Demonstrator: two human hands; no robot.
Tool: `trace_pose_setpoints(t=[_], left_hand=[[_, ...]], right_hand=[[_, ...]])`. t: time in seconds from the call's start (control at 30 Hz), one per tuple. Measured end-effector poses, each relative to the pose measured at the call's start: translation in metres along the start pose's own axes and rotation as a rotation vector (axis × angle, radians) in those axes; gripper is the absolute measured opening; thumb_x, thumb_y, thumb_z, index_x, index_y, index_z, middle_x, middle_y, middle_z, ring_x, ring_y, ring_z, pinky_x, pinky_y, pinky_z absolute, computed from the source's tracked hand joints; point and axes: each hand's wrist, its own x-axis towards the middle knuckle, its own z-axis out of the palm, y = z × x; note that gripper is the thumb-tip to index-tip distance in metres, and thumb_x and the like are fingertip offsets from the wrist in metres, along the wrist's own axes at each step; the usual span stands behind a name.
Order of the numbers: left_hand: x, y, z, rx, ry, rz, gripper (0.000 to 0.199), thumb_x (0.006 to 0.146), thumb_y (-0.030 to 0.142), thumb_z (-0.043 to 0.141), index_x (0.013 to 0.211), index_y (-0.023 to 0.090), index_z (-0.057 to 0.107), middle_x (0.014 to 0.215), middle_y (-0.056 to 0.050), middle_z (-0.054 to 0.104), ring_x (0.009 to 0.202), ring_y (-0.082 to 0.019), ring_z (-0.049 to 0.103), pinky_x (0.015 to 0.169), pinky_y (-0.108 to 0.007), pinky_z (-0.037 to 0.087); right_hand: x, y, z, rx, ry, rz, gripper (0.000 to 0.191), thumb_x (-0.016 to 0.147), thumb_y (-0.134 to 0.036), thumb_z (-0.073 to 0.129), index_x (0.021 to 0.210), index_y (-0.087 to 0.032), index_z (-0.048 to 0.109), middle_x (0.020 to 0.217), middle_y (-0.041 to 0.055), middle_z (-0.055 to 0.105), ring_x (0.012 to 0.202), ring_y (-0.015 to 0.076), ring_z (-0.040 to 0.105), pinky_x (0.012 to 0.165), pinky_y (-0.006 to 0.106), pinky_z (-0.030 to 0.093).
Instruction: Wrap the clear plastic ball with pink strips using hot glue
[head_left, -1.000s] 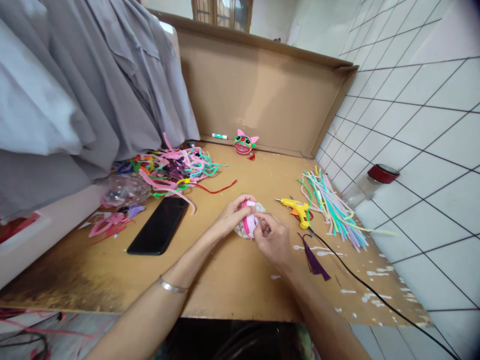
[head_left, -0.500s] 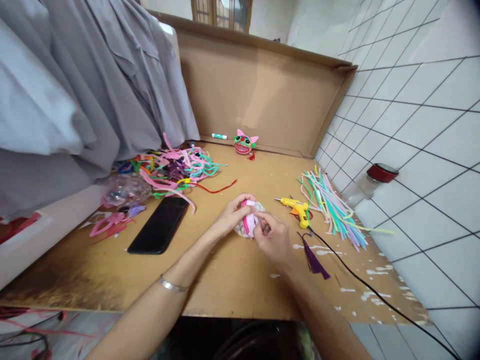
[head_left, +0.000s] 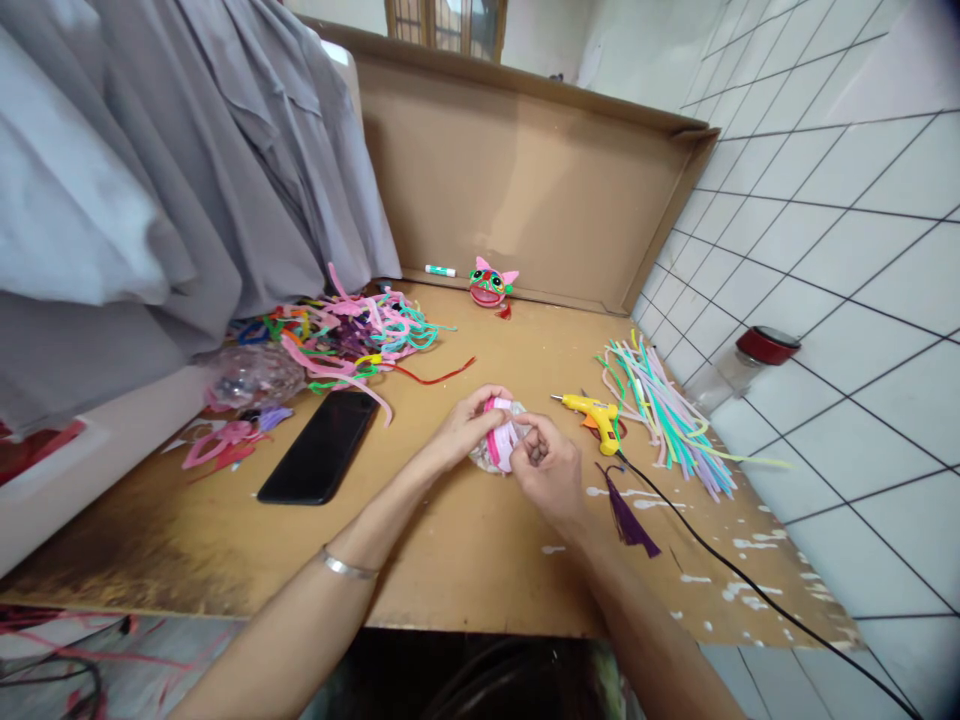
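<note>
Tabletop [head_left: 450, 560] holds phone [head_left: 319, 448], tassel [head_left: 628, 515] — and glue gun [head_left: 598, 412] near right hand [head_left: 551, 468].

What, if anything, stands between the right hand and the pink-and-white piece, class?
Nothing visible: the right hand has its fingertips at the near-right side of the pink-and-white piece, held by the left hand. The yellow glue gun lies off to the right.

Left hand [head_left: 471, 430] cupped; right hand [head_left: 551, 468] (close beside it) curled inward.

Your left forearm [head_left: 307, 615], lower left of frame, wears a narrow, shiny silver-coloured bangle [head_left: 349, 566]. Right forearm [head_left: 649, 610], lower right, bare. Left hand [head_left: 466, 432], right hand [head_left: 549, 470] bare, center.
</note>
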Motion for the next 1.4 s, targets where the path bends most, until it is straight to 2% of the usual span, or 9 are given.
trace_pose_setpoints(t=[0.27, 0.73, 0.97, 1.23, 1.4], left_hand=[[0.0000, 0.0002, -0.0004, 0.003, -0.009, -0.004, 0.034, 0.064, 0.033, 0.056, 0.095, 0.018, 0.056, 0.079, 0.001, 0.058, 0.064, -0.012, 0.050, 0.061, -0.023, 0.040], [0.0001, 0.0011, -0.0004, -0.005, -0.004, -0.005, 0.034, 0.064, 0.031, 0.057, 0.095, 0.018, 0.057, 0.076, 0.003, 0.058, 0.064, -0.012, 0.052, 0.060, -0.023, 0.041], [0.0001, 0.0018, 0.0007, -0.004, 0.015, 0.005, 0.033, 0.064, 0.030, 0.059, 0.095, 0.018, 0.058, 0.080, 0.001, 0.061, 0.070, -0.014, 0.055, 0.063, -0.024, 0.043], [0.0017, -0.0017, 0.0032, -0.033, 0.070, 0.116, 0.030, 0.063, 0.029, 0.061, 0.091, 0.018, 0.055, 0.081, 0.002, 0.059, 0.077, -0.014, 0.056, 0.070, -0.024, 0.046], [0.0016, -0.0023, 0.0027, -0.018, 0.063, 0.097, 0.028, 0.065, 0.029, 0.061, 0.091, 0.018, 0.056, 0.079, 0.002, 0.059, 0.075, -0.014, 0.056, 0.067, -0.023, 0.045]], right_hand=[[0.0004, -0.0015, 0.0001, 0.087, -0.013, 0.075, 0.031, 0.067, -0.019, 0.048, 0.096, -0.019, 0.062, 0.052, -0.0092, 0.045, 0.044, 0.0090, 0.043, 0.046, 0.021, 0.036], [0.0016, 0.0002, -0.0008, 0.097, -0.052, 0.060, 0.030, 0.067, -0.021, 0.047, 0.090, -0.018, 0.067, 0.053, -0.0071, 0.046, 0.047, 0.0088, 0.043, 0.047, 0.021, 0.035], [0.0022, 0.0002, -0.0016, 0.130, -0.056, 0.066, 0.031, 0.067, -0.020, 0.047, 0.089, -0.018, 0.069, 0.051, -0.0076, 0.042, 0.044, 0.0086, 0.039, 0.048, 0.021, 0.036], [0.0027, 0.0002, -0.0012, 0.139, -0.058, 0.090, 0.032, 0.066, -0.021, 0.047, 0.090, -0.017, 0.069, 0.053, -0.0075, 0.041, 0.045, 0.0082, 0.039, 0.047, 0.020, 0.034], [0.0029, 0.0019, -0.0005, 0.142, -0.061, 0.089, 0.032, 0.066, -0.021, 0.047, 0.089, -0.018, 0.069, 0.053, -0.0076, 0.041, 0.046, 0.0080, 0.040, 0.047, 0.020, 0.034]])
